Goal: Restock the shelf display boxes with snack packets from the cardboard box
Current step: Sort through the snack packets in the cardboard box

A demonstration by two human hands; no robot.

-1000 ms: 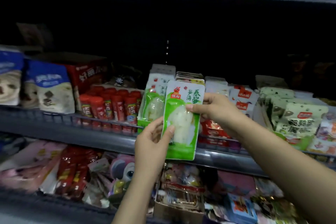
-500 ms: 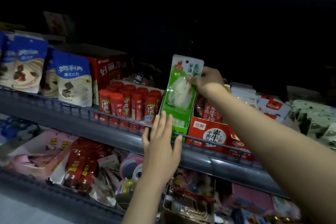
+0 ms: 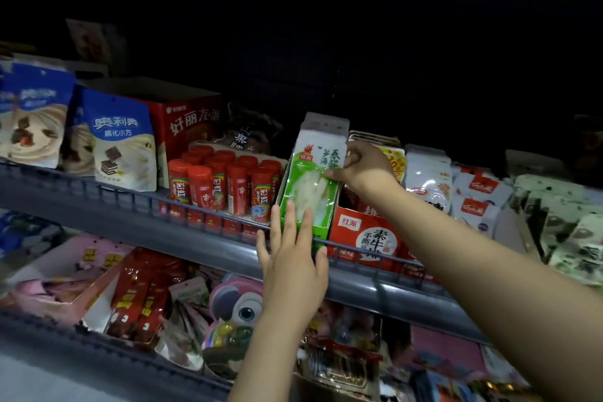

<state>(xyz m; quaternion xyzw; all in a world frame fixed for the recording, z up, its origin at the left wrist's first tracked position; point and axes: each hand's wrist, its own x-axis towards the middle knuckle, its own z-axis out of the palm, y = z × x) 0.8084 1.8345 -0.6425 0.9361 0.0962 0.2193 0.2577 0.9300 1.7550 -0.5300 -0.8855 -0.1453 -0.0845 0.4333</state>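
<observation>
**Packet Seated in Green Display Box, Upper Shelf**

The upper shelf [image 3: 107,212] carried its stock behind a low wire rail, which in all likelihood served to stop goods sliding off the front edge. The lower shelf [image 3: 375,290] held loose packets and a toy, piled without order.

The red carton [image 3: 365,238] stood against the rail, just right of the green box, with red packets upright inside it. The green display box [image 3: 321,232] stood between that carton and a block of red tubes [image 3: 225,179]. It held a row of packets on edge, faces forward, presumably so that each label could be read from the aisle.

The right hand [image 3: 365,170] pinched the top right edge of the green snack packet [image 3: 310,186], which stood at the front of the row inside the green box. This grip probably kept the packet vertical during seating.

The left hand [image 3: 293,258] was flat, fingers straight and spread, the fingertips over the lower face of the packet and the box front. It held nothing. Whether it pressed the box could not be determined.

The cardboard supply box was not in view.
</observation>
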